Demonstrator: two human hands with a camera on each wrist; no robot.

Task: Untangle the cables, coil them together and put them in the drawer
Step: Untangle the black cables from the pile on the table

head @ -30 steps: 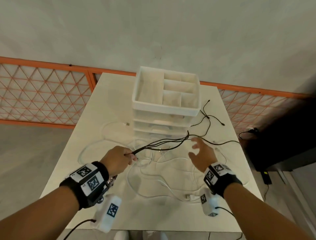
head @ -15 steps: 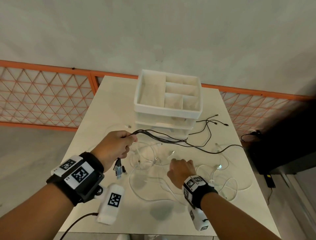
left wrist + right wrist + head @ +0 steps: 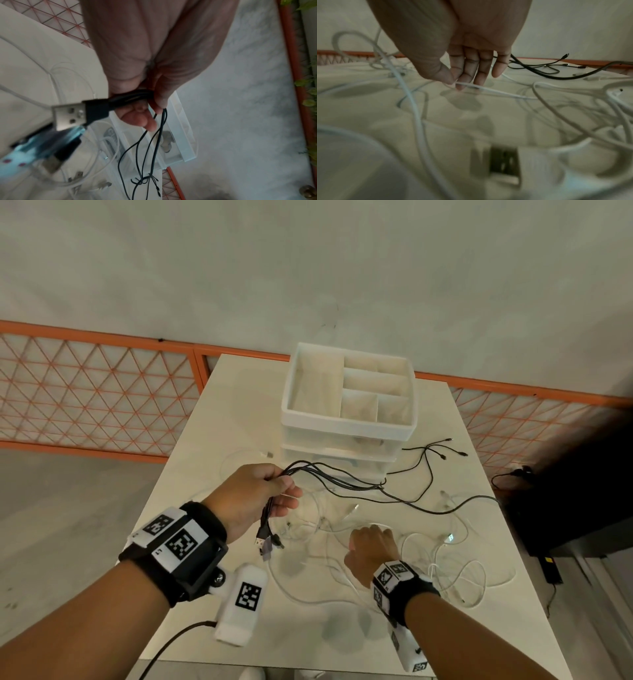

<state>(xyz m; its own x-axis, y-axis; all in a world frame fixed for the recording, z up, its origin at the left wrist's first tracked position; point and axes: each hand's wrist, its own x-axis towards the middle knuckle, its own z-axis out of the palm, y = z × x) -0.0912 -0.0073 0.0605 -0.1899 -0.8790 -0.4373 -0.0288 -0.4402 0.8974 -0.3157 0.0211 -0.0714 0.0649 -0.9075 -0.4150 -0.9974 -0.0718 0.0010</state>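
My left hand [image 3: 260,494] is raised over the white table [image 3: 239,405] and grips a bundle of black cables [image 3: 342,484]. Their USB plugs [image 3: 265,542] dangle below my fist. The strands trail right across the table to small connectors [image 3: 442,455]. In the left wrist view my left hand [image 3: 145,108] is curled round the black cables [image 3: 130,98], with a USB plug [image 3: 70,116] close to the lens. My right hand [image 3: 371,546] is low among loose white cables [image 3: 455,573]. In the right wrist view my right hand [image 3: 455,82] pinches a white cable [image 3: 488,90] between thumb and forefinger.
A white drawer unit [image 3: 339,453] stands at the table's far middle, topped by an open divided tray [image 3: 349,426]. White cables sprawl over the near and right parts of the table. An orange mesh fence [image 3: 96,392] runs behind. A dark object [image 3: 575,491] stands beside the right edge.
My left hand has lifted the black bundle up and left, so its plugs now hang free. My right hand left the black cables, came nearer and lower, and took hold of a white cable.
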